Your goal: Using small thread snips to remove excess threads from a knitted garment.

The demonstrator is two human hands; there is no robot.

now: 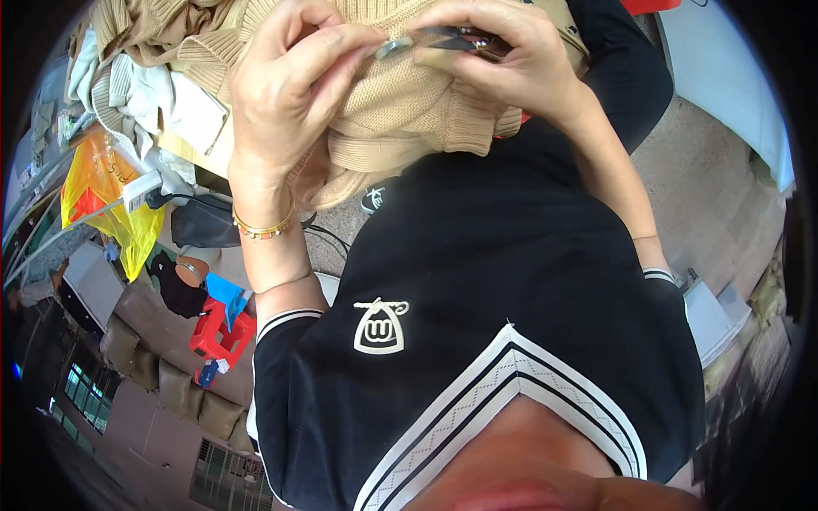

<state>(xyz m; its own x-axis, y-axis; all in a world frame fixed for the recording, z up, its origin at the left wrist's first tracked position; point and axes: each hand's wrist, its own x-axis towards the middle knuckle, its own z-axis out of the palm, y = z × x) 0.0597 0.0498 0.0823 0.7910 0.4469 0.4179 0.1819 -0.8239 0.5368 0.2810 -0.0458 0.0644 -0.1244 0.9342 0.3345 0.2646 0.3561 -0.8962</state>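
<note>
A beige knitted sweater [400, 111] with ribbed edges lies bunched up in front of me. My left hand [294, 81], a bracelet at its wrist, is closed, thumb and forefinger pinching a small pale grey-green piece [394, 47] just above the knit. What this piece is I cannot make out. My right hand [520, 64] is wrapped around dark thread snips [460, 41], whose blades point left toward the pinched piece. Fingers partly cover the snips' handle. The blades look slightly apart, close to the left fingertips.
More brown knitwear [141, 34] and pale grey knit pieces [136, 89] are heaped at the left, next to a white sheet [198, 111]. A yellow plastic bag [136, 234] hangs below them. Lower down stands a red stool [213, 336]. A pale panel [724, 77] rises at the right.
</note>
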